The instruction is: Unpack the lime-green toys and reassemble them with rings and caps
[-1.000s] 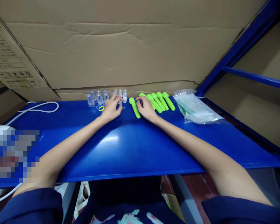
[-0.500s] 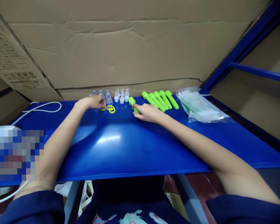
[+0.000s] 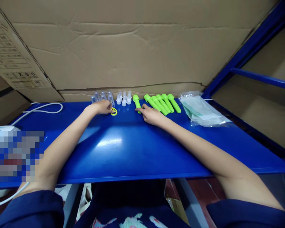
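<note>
- A creased cardboard sheet stands as a wall behind the work surface.
- The blue table runs across the view, glossy, with all the small parts lined up along its far edge.
- A clear plastic bag lies flat at the far right of that line.
- A white cable loops on the table at the far left.
- The right hand lies palm down on the table, fingers loosely spread and gripping nothing; its index fingertip touches the near end of the lone green piece.
- The left hand rests on the table with fingers curled, their tips at the yellow rings; whether it pinches one cannot be told.
- A row of green handles lies side by side, just left of the bag.
- The lone green piece lies apart from that row, between it and the white nozzles.
- Clear caps stand just behind the left hand.
- White nozzles stand upright beside the caps.
- The yellow rings lie flat on the table in front of the caps.
</note>
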Demonstrator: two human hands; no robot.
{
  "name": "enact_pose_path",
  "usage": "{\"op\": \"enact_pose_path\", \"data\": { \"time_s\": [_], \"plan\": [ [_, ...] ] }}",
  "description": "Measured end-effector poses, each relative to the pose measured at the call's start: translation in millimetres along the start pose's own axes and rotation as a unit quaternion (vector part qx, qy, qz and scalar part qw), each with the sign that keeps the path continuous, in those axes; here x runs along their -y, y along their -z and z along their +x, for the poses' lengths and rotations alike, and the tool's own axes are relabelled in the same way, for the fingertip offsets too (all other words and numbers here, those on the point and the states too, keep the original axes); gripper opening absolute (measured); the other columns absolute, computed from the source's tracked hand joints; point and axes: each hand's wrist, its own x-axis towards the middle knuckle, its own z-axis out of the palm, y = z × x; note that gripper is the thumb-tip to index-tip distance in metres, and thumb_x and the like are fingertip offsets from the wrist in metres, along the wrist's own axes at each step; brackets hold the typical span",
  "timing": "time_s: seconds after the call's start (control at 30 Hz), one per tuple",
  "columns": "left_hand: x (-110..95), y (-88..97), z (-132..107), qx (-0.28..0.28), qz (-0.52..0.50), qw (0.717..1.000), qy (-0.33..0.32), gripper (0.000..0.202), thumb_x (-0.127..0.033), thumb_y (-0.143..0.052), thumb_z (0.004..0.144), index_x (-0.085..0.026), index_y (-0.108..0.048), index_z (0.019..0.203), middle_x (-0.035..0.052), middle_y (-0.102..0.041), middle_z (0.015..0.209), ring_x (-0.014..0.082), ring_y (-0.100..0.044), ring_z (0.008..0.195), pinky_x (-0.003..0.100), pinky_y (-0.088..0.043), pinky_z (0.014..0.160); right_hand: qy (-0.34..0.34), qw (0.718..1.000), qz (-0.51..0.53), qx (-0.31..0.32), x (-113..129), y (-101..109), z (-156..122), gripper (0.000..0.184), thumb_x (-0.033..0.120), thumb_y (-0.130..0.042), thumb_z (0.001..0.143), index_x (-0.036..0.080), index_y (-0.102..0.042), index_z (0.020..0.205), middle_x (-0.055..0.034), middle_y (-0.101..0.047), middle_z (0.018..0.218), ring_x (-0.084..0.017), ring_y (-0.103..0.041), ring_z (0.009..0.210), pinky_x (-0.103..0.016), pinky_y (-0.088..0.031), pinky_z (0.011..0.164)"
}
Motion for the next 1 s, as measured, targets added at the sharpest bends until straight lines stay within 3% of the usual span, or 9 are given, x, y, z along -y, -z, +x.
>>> {"op": "enact_pose_path", "data": {
  "time_s": [0.13,0.2,0.33,0.43,0.6,0.73,0.87,1.0],
  "plan": [
    [-1,1.0,-1,-0.019,0.006,1.000,-0.008,0.028,-0.031,-0.054,0.084,-0.014,-0.070,0.098,0.0105,-0.072,0.088,0.0198,-0.062,0.074,0.027,-0.039,0.066,-0.048,0.998,0.005,-0.026,-6,7,1,0.059,0.009,-0.039,0.092,0.027,-0.048,0.147,-0.0133,-0.054,0.130,-0.027,-0.063,0.103,-0.034,-0.050,0.076],
    [0,2.5,-1,-0.031,-0.009,0.999,-0.018,0.026,-0.027,-0.052,0.083,-0.014,-0.071,0.097,0.0099,-0.072,0.089,0.0193,-0.063,0.075,0.026,-0.039,0.067,-0.102,0.993,-0.009,-0.051,-9,9,3,0.057,0.013,-0.040,0.093,0.021,-0.043,0.149,-0.0159,-0.055,0.131,-0.031,-0.061,0.108,-0.038,-0.050,0.079],
    [4,6.2,0,-0.068,-0.042,0.996,-0.047,0.021,-0.028,-0.056,0.083,-0.014,-0.070,0.090,0.0089,-0.073,0.089,0.0177,-0.064,0.076,0.025,-0.040,0.068,-0.197,0.978,-0.047,-0.054,-20,7,7,0.044,0.021,-0.038,0.096,0.008,-0.052,0.135,-0.0216,-0.057,0.128,-0.035,-0.053,0.118,-0.042,-0.049,0.086],
    [6,8.8,0,-0.095,-0.078,0.989,-0.081,0.024,-0.033,-0.059,0.083,-0.013,-0.070,0.090,0.0088,-0.074,0.093,0.0172,-0.065,0.080,0.024,-0.042,0.071,-0.214,0.975,-0.048,-0.043,-29,3,10,0.041,0.023,-0.039,0.097,0.005,-0.053,0.130,-0.0228,-0.057,0.129,-0.035,-0.051,0.123,-0.041,-0.048,0.090],
    [7,10.6,-2,-0.112,-0.122,0.981,-0.105,0.030,-0.035,-0.055,0.085,-0.013,-0.071,0.098,0.0094,-0.075,0.099,0.0186,-0.068,0.091,0.026,-0.045,0.079,-0.222,0.975,-0.010,-0.022,-34,-4,13,0.043,0.029,-0.039,0.099,0.004,-0.051,0.132,-0.0223,-0.059,0.129,-0.034,-0.061,0.111,-0.042,-0.049,0.089],
    [9,8.5,0,-0.118,-0.173,0.971,-0.111,0.032,-0.037,-0.057,0.084,-0.012,-0.071,0.098,0.0093,-0.076,0.095,0.0175,-0.069,0.087,0.026,-0.048,0.078,-0.201,0.974,0.025,-0.098,-25,-3,12,0.049,0.032,-0.034,0.100,0.006,-0.047,0.139,-0.0207,-0.057,0.135,-0.035,-0.062,0.109,-0.044,-0.050,0.089],
    [15,3.8,5,-0.146,-0.249,0.955,-0.074,0.033,-0.042,-0.068,0.077,-0.011,-0.071,0.088,0.0102,-0.075,0.086,0.0162,-0.066,0.077,0.026,-0.049,0.072,-0.124,0.975,0.050,-0.180,-9,0,5,0.054,0.034,-0.029,0.102,0.009,-0.040,0.148,-0.0182,-0.054,0.140,-0.033,-0.060,0.112,-0.042,-0.050,0.089],
    [18,2.2,8,-0.156,-0.333,0.928,-0.061,0.035,-0.046,-0.075,0.072,-0.012,-0.068,0.079,0.0107,-0.074,0.083,0.0156,-0.065,0.076,0.027,-0.050,0.070,0.000,0.984,0.024,-0.177,5,0,-1,0.057,0.037,-0.025,0.103,0.009,-0.039,0.150,-0.0192,-0.055,0.137,-0.030,-0.060,0.109,-0.036,-0.051,0.079]
  ]
}}
